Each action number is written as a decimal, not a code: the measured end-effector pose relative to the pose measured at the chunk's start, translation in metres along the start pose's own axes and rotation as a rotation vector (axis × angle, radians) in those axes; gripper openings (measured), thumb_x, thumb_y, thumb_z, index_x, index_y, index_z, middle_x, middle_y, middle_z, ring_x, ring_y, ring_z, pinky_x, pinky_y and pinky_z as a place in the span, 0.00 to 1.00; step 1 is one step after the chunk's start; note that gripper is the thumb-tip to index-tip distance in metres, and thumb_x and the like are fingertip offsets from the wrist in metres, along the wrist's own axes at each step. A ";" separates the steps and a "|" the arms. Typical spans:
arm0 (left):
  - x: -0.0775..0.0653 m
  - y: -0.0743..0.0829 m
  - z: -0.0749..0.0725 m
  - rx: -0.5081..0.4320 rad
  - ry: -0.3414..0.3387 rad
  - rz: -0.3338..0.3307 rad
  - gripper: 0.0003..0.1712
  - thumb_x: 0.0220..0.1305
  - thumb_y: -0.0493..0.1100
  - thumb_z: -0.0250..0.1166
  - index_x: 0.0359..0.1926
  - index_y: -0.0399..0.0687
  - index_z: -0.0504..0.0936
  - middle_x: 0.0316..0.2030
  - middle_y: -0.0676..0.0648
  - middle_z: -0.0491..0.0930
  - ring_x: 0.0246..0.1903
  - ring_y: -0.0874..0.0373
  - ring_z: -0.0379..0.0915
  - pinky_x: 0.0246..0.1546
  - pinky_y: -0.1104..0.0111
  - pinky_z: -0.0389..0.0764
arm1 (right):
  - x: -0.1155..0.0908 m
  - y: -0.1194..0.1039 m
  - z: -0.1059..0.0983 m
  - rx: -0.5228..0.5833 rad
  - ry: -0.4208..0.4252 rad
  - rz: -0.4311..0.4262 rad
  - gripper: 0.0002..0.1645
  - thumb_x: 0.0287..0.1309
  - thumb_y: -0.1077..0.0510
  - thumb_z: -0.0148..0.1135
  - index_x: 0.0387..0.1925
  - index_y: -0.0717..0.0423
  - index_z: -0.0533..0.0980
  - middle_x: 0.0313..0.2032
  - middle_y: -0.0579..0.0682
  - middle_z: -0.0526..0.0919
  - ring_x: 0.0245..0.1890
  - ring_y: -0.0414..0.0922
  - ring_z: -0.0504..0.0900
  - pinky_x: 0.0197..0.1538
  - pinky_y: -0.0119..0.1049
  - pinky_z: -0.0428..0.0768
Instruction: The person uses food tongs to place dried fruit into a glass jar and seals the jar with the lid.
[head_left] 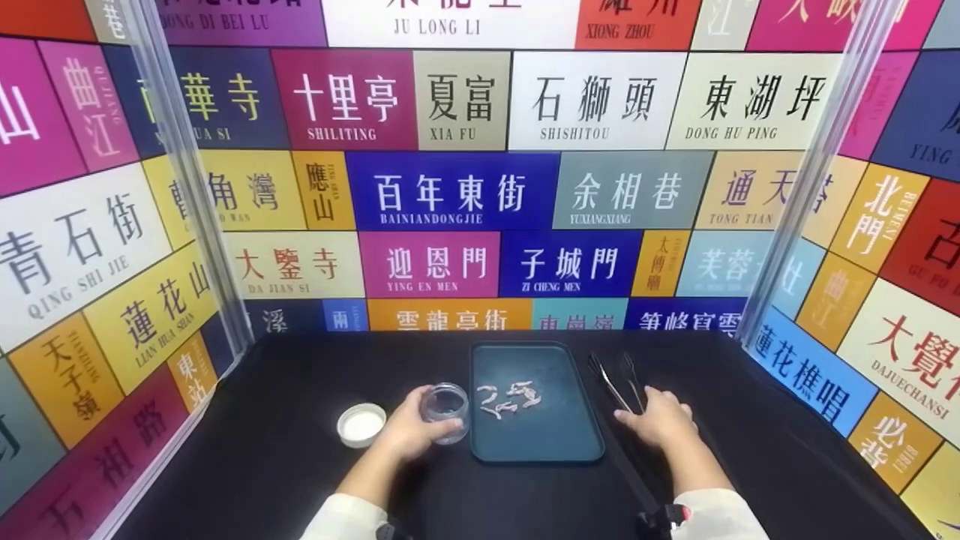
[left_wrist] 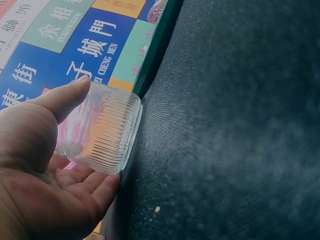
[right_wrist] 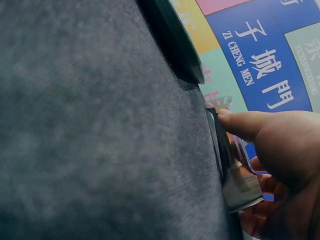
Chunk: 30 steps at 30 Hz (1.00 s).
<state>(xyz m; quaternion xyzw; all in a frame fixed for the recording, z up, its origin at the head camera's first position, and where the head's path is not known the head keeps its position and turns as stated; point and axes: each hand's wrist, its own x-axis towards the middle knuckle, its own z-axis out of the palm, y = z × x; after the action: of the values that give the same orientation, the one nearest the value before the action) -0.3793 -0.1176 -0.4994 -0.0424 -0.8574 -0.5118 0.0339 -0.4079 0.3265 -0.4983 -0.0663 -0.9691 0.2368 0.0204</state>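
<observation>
On the black bench (head_left: pixel 255 450), the left hand (head_left: pixel 411 429) grips a clear jar (head_left: pixel 446 411), the right hand (head_left: pixel 663 420) the tongs (head_left: pixel 611 385).
Only the head view shows the white lid (head_left: pixel 361 425) and the pale pieces (head_left: pixel 510 398) on the dark tray (head_left: pixel 551 435); the left wrist view alone reveals the jar's ribbed side. Left thumb and fingers curl round the jar beside the tray; right thumb and fingers pinch the tongs from opposite sides.

Colourless ribbed jar (left_wrist: pixel 111 131), dark teal tray (head_left: pixel 551 436)
</observation>
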 end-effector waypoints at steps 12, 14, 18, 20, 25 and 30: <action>0.002 -0.001 0.000 -0.008 -0.001 0.001 0.56 0.55 0.54 0.84 0.77 0.39 0.66 0.70 0.33 0.77 0.68 0.38 0.76 0.75 0.42 0.72 | 0.000 -0.002 -0.003 -0.041 0.067 0.008 0.44 0.64 0.58 0.63 0.78 0.67 0.63 0.72 0.76 0.69 0.70 0.79 0.69 0.68 0.77 0.72; 0.002 0.000 0.000 -0.004 -0.002 -0.004 0.56 0.55 0.54 0.84 0.77 0.39 0.66 0.70 0.33 0.77 0.68 0.38 0.76 0.75 0.41 0.71 | -0.001 -0.003 -0.003 -0.036 0.067 0.019 0.44 0.62 0.58 0.61 0.78 0.67 0.63 0.72 0.76 0.68 0.70 0.79 0.69 0.68 0.78 0.71; 0.000 -0.003 0.002 -0.009 -0.003 -0.013 0.56 0.55 0.54 0.84 0.77 0.40 0.66 0.71 0.33 0.77 0.69 0.37 0.75 0.76 0.41 0.71 | -0.002 -0.004 -0.003 -0.015 0.095 -0.007 0.45 0.62 0.58 0.62 0.77 0.70 0.63 0.70 0.78 0.69 0.68 0.78 0.72 0.70 0.74 0.71; -0.002 -0.004 0.003 -0.003 -0.002 -0.020 0.56 0.55 0.55 0.84 0.77 0.39 0.66 0.71 0.33 0.77 0.69 0.37 0.75 0.76 0.41 0.71 | -0.003 -0.004 -0.001 -0.008 0.110 -0.028 0.45 0.63 0.56 0.63 0.76 0.72 0.63 0.69 0.79 0.70 0.67 0.77 0.73 0.72 0.72 0.71; -0.002 -0.004 0.003 0.035 0.013 -0.014 0.56 0.55 0.56 0.84 0.77 0.39 0.67 0.70 0.33 0.78 0.69 0.37 0.76 0.75 0.42 0.71 | -0.004 -0.009 -0.002 0.019 0.145 -0.071 0.43 0.65 0.52 0.64 0.74 0.73 0.66 0.67 0.79 0.73 0.66 0.74 0.76 0.73 0.68 0.73; 0.002 -0.001 0.002 0.045 0.018 -0.006 0.55 0.55 0.56 0.84 0.77 0.40 0.68 0.70 0.33 0.78 0.69 0.38 0.76 0.76 0.42 0.71 | -0.005 -0.023 -0.009 0.075 0.141 -0.103 0.40 0.69 0.48 0.65 0.73 0.69 0.70 0.65 0.75 0.78 0.61 0.70 0.81 0.70 0.69 0.75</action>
<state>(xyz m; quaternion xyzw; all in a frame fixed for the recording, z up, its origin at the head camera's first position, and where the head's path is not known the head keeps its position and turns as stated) -0.3811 -0.1161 -0.5015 -0.0342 -0.8683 -0.4931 0.0411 -0.4049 0.3093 -0.4797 -0.0322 -0.9579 0.2662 0.1031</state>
